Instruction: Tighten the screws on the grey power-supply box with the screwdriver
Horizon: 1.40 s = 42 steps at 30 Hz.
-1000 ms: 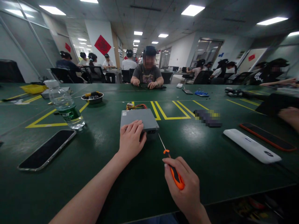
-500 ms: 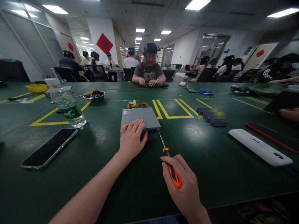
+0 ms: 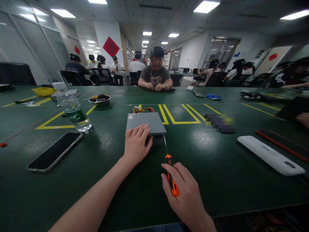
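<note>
Several ceiling lights [image 3: 206,6] glow; grey box [image 3: 147,118] on green table [image 3: 137,196].

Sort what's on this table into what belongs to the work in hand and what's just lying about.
In hand:
gray metal box, under the left hand
orange-and-black screwdriver, in the right hand
colored wires behind the box, probably

Apparently lying about:
water bottle
black-screened phone
white device

Labels and signs show, but no wording reads clearly.
Pale characters mark the water bottle's [image 3: 66,100] green label [image 3: 76,116]; a white sticker [image 3: 130,117] on the power supply unit [image 3: 149,121] is too small. The pillar's [image 3: 100,30] red diamond sign [image 3: 111,46] and a T-shirt's [image 3: 156,76] print stay indistinct.
</note>
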Available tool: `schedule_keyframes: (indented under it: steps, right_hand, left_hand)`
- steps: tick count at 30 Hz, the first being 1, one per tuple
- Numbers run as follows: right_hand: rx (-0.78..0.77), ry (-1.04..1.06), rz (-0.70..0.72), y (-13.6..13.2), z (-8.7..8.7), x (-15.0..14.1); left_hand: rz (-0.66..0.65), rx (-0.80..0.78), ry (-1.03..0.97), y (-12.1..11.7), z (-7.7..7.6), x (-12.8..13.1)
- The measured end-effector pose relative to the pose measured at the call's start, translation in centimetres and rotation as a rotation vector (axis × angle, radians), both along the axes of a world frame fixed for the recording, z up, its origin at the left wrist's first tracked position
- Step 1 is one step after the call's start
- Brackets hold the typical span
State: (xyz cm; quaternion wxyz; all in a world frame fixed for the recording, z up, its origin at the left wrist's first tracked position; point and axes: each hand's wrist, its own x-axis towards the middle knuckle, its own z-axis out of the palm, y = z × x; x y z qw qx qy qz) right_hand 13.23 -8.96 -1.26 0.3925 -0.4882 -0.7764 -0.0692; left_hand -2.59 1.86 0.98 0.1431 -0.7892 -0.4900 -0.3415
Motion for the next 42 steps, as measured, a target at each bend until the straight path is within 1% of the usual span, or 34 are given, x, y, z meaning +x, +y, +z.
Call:
schedule_keyframes:
  steps: [6, 11, 20, 22, 25, 26, 30, 34, 36, 39, 42]
  right_hand:
    - [-0.028, 0.129, 0.030, -0.1, -0.1, 0.4]
    - [-0.051, 0.156, 0.041, -0.2, 0.0, 0.3]
    - [-0.108, 0.222, 0.020, -0.3, 0.5, 0.2]
    - [-0.120, 0.306, -0.046, -0.4, 0.6, 0.0]
    - [-0.120, 0.490, -0.200, -0.5, 0.5, 0.0]
    - [-0.104, 0.509, -0.218, -0.5, 0.4, 0.1]
    - [-0.022, 0.360, -0.149, -0.4, 0.3, 1.1]
    - [-0.108, 0.249, -0.150, -0.2, 1.2, 2.6]
    - [-0.119, 0.181, -0.148, -0.2, 1.9, 3.0]
    - [0.004, 0.013, -0.120, -0.1, 2.5, 2.6]
    - [0.122, -0.123, -0.115, 0.0, 2.7, 2.0]
  left_hand:
    - [-0.003, 0.004, 0.005, 0.0, 0.0, -0.1]
    - [-0.003, 0.001, 0.004, -0.1, 0.2, -0.1]
    - [-0.012, -0.018, -0.010, -0.1, 0.2, -0.1]
    - [-0.012, -0.017, -0.009, -0.1, 0.1, -0.1]
    - [-0.005, -0.022, -0.009, -0.1, 0.1, -0.1]
    - [-0.003, -0.023, -0.008, -0.1, 0.1, -0.1]
    - [-0.001, -0.017, -0.015, -0.1, 0.1, -0.1]
    - [-0.007, -0.014, -0.013, -0.1, 0.2, 0.0]
    - [-0.008, -0.015, -0.011, -0.1, 0.3, 0.0]
    - [-0.011, -0.017, -0.017, -0.1, 0.3, -0.1]
    - [-0.014, -0.022, -0.018, -0.1, 0.3, -0.1]
